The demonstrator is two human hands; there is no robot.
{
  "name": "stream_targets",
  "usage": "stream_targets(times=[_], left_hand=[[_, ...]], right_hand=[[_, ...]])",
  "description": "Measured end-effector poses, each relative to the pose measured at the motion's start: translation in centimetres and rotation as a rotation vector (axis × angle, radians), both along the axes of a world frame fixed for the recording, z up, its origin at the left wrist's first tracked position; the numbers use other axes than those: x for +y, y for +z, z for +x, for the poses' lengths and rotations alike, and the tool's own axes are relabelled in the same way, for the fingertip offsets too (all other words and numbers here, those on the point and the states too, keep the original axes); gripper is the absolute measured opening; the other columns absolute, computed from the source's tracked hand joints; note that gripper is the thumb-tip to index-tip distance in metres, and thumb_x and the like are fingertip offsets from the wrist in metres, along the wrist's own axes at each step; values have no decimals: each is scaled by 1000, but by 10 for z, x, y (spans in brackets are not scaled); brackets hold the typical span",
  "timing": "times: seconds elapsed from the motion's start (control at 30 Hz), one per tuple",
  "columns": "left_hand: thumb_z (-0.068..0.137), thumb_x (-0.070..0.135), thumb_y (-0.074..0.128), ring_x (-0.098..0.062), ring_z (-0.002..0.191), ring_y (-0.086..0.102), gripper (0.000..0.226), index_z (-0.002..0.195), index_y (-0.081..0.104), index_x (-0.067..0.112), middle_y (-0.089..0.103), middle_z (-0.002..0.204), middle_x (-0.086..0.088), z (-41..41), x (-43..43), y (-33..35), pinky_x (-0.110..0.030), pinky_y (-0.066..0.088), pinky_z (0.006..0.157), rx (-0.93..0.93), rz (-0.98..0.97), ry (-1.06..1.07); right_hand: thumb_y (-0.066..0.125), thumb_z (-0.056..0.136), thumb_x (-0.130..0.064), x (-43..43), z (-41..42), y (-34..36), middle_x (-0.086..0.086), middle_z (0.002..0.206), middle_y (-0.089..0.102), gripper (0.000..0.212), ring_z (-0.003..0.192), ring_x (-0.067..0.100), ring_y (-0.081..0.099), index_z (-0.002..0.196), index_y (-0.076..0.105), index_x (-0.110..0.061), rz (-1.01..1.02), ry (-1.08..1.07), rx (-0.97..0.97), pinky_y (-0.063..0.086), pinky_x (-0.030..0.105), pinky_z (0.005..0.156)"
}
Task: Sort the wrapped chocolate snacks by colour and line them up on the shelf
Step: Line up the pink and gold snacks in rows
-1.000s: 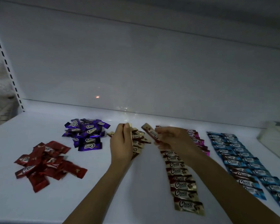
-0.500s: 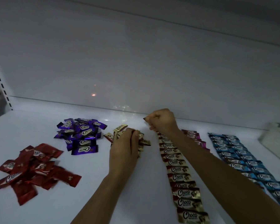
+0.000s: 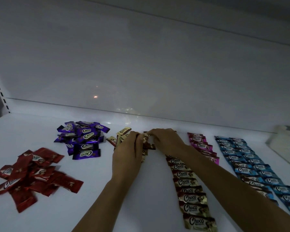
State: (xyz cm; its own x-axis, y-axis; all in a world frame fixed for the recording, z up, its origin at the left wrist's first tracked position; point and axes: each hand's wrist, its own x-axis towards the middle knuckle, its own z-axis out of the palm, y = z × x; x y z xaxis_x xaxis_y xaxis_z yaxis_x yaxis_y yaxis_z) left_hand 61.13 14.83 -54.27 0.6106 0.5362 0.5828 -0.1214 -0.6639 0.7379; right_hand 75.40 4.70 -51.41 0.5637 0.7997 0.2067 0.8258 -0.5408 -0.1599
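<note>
Slotted upright (image 3: pixel 0 94) at left edge; glossy white back panel (image 3: pixel 141 64) with small orange glint (image 3: pixel 95 97); pale blurry object (image 3: pixel 286 143) far right.

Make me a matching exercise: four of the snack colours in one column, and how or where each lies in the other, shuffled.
Column one
1. red snacks
2. purple snacks
3. blue snacks
4. pink snacks

Column two
A. double row, far right
B. loose heap, front left
C. short single row, just left of the blue ones
D. heap further back, behind the red ones

Pairs: 1-B, 2-D, 3-A, 4-C
</note>
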Motion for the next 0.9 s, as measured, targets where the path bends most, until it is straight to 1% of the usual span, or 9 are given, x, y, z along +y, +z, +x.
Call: stream_targets(times=[0.23,0.3,0.37,0.43,0.5,0.6,0.73,0.8,0.9], left_hand=[[90,57,23,-14,69,56,47,88,54,22,57,74,4,-2,0,0,-26,43,57,-21,-20,-27],[89,58,23,-12,69,57,42,87,51,28,57,74,5,-2,0,1,-25,43,55,-21,-52,-39],[90,57,22,-9,70,57,31,86,46,38,57,75,8,-2,0,1,-19,39,56,-20,-90,-49],[92,54,23,-11,77,59,30,96,48,40,59,81,9,-2,0,2,-16,39,60,-33,-116,-67],[93,49,25,-13,85,61,43,119,53,30,63,93,4,-3,0,3,-16,41,66,-46,-135,-91],[90,53,26,-12,78,60,55,134,45,26,63,91,-2,-5,-1,5,-13,38,61,-69,-179,-120],[92,55,30,-7,79,60,46,124,47,28,61,86,10,-10,-5,10,-13,43,63,-72,-151,-146],[98,53,31,-4,76,59,40,115,53,24,59,84,16,-12,-7,11,-17,44,60,-87,-115,-163],[93,53,30,-10,70,55,36,92,56,28,58,73,9,-15,-7,11,-23,41,56,-94,-74,-173]], right_hand=[[39,97,-11,8,3,-4,8,142,47,44,127,24,46,140,43,-15,-115,-64,70,33,31,105],[40,98,-9,8,0,0,8,140,50,39,128,22,46,135,50,-12,2,-71,125,33,29,107],[46,98,-18,7,-12,10,7,122,64,28,113,20,58,119,64,-10,322,-94,293,42,24,93],[54,91,-43,3,-32,27,2,99,72,33,90,15,67,102,71,-17,552,-55,667,45,23,78],[59,83,-56,-3,-49,38,-1,90,73,34,80,12,68,92,73,-27,511,74,864,49,22,71],[63,83,-46,-7,-65,44,1,84,70,32,74,11,64,91,74,-17,495,172,988,49,22,64],[61,89,-18,-15,-70,45,4,78,67,14,72,13,63,83,73,-17,572,155,1077,48,22,60],[65,84,-23,-18,-72,44,7,78,67,11,69,14,64,81,72,-15,664,119,1140,48,22,57],[66,80,-25,-24,-70,45,5,74,68,16,66,15,65,83,69,-10,854,41,1227,48,21,53]])
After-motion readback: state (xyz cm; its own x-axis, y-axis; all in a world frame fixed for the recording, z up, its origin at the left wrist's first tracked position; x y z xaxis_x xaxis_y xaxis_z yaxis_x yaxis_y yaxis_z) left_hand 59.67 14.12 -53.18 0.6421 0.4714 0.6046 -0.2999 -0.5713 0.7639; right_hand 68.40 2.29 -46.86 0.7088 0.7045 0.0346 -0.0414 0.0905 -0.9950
